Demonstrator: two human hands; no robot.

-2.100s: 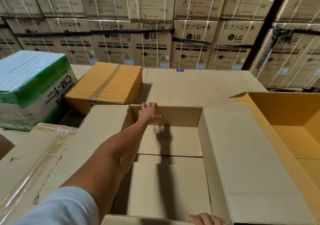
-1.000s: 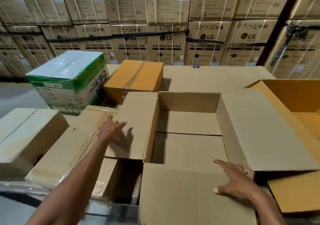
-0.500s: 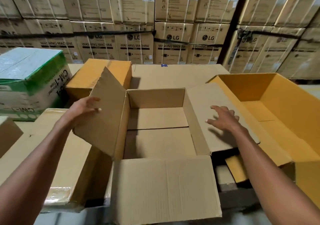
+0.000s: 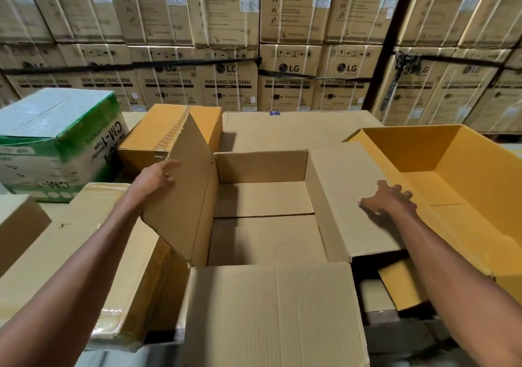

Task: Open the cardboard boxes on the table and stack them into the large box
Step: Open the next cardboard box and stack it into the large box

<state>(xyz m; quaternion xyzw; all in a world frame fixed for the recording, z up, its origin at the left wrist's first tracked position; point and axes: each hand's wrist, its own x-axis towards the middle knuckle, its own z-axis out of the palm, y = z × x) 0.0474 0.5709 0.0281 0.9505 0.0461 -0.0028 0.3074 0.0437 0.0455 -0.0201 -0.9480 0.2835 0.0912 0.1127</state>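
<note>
Boxes crowd the left grip point(image 4: 158, 178): a green-and-white carton point(image 4: 56, 140) beyond it, a taped flat box point(image 4: 84, 253) beneath its forearm. That grip, fingers loosely spread, presses the raised left flap point(image 4: 186, 197) of the open cardboard box point(image 4: 262, 225). Rightward, the right grip point(image 4: 388, 200) rests splayed on the right flap point(image 4: 347, 197), with the large yellow box point(image 4: 457, 168) just beyond.

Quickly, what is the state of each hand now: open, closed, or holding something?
Left hand: open, fingers straight against the raised left flap.
Right hand: open, fingers spread on the right flap.
</note>
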